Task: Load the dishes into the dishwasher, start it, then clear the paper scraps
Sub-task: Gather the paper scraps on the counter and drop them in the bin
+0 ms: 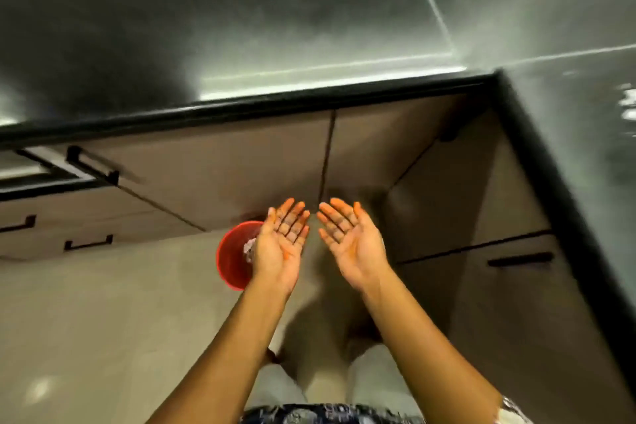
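Observation:
Both my hands are held out in front of me, palms up, fingers straight, holding nothing. My left hand [284, 241] hangs over the right edge of a red bin [232, 256] that stands on the floor. Something pale and crumpled, perhaps paper scraps [248, 247], lies inside the bin, partly hidden by my left hand. My right hand [349, 241] is a short way to the right, apart from the left hand and the bin. No dishes or dishwasher can be made out in this view.
A dark countertop [309, 27] with a black edge runs across the top and turns down the right side. Beige cabinet doors [223, 165] with black handles [91, 162] sit below it. The tiled floor [103, 320] lies under me.

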Demonstrator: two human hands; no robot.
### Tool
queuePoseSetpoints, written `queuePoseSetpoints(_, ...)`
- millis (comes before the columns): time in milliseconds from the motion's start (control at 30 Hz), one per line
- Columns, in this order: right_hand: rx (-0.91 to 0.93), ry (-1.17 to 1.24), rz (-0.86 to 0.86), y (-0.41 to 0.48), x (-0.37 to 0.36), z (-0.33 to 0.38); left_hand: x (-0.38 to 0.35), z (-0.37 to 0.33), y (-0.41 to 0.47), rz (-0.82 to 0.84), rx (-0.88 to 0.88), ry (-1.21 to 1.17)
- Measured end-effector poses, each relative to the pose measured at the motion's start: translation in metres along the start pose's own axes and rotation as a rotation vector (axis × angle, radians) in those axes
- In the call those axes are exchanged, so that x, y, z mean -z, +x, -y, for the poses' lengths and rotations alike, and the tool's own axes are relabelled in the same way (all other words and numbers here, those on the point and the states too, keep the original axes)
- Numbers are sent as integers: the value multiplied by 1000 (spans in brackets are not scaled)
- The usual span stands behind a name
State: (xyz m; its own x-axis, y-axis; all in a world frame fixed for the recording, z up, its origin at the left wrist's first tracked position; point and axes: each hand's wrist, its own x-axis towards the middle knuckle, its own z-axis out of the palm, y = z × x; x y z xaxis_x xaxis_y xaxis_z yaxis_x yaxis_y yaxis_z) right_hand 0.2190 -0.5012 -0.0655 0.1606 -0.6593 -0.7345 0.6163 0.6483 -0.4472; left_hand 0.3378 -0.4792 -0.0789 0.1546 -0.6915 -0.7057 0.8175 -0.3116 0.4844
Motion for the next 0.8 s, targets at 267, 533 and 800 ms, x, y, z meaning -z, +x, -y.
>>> queuePoseSetpoints(267, 629, -220, -8, -143, 62, 209, -204, 48, -69, 427, -299, 335)
queuePoseSetpoints(533, 812, -1277, -834, -98, 206, 351, -310, 126, 6, 451, -816, 1521)
queuePoseSetpoints(800, 775, -1793, -545, -24, 165, 401, -305, 137, 30, 432, -952, 1559)
